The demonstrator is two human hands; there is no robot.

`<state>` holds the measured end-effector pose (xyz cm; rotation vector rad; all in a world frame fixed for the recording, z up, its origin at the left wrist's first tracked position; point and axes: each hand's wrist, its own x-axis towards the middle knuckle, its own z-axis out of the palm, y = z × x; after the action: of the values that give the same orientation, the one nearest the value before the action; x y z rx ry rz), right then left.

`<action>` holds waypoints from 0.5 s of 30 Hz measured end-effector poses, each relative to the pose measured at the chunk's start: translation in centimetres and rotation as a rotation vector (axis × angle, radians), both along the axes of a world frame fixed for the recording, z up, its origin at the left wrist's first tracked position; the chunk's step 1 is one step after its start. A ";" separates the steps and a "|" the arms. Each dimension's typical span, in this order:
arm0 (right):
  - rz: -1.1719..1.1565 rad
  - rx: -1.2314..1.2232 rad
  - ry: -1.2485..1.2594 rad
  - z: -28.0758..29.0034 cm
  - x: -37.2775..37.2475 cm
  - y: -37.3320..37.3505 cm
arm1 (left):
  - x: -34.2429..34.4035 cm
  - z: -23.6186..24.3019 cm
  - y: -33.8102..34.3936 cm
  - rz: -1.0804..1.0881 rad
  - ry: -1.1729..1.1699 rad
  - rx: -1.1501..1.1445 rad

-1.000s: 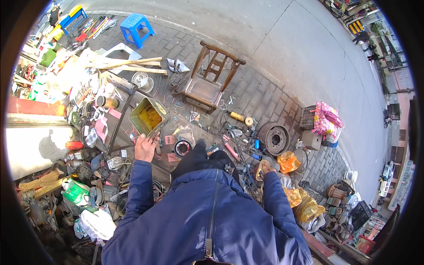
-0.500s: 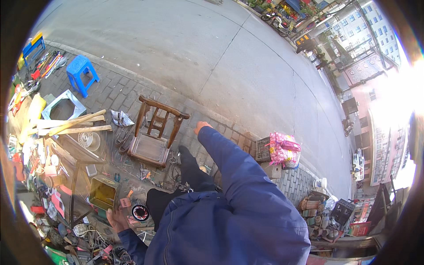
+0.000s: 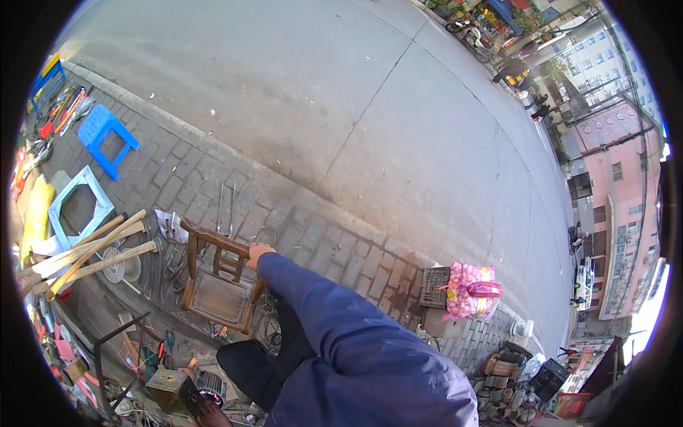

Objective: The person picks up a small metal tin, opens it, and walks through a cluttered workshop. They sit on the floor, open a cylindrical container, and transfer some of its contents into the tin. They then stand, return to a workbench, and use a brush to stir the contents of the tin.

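Observation:
A small brown wooden chair (image 3: 220, 297) stands on the paving, its slatted backrest toward the street. My right hand (image 3: 261, 255) is closed on the right end of its top rail. Low in the picture, my left hand (image 3: 212, 413) shows dimly beside a square yellowish tin (image 3: 168, 386); its fingers are mostly hidden in shadow, and whether it grips the tin cannot be made out. A dark round object with a reddish rim (image 3: 211, 396) lies close by, partly covered. My dark-trousered leg stands right against the chair.
Left are a blue stool (image 3: 107, 139), a pale blue frame (image 3: 62, 213), wooden handles (image 3: 96, 255) and a dark metal frame (image 3: 97, 363) amid scattered tools. To the right, a pink bag (image 3: 471, 290) sits beside a dark crate (image 3: 435, 287). The street (image 3: 341, 92) runs beyond the curb.
My right hand has come down and left onto the chair's top rail and closed on it. The view has shifted; the tin and my left hand now sit lower in the picture.

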<state>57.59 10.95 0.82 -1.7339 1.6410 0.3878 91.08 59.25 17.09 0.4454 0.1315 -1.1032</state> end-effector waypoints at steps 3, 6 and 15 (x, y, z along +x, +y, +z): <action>0.003 -0.009 -0.006 -2.4 0.8 0.0 | -4.1 4.2 -2.4 0.265 -0.017 0.562; -0.083 0.044 0.002 -3.9 1.7 -0.6 | -5.5 5.8 -6.6 -0.025 -0.169 0.279; 0.075 -0.071 0.224 -2.1 -2.3 1.7 | -3.7 5.4 -5.8 0.146 -0.090 0.445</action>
<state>55.29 12.68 -1.28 -1.8640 1.7682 0.5833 87.36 53.47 22.51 0.8683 0.3284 -0.9055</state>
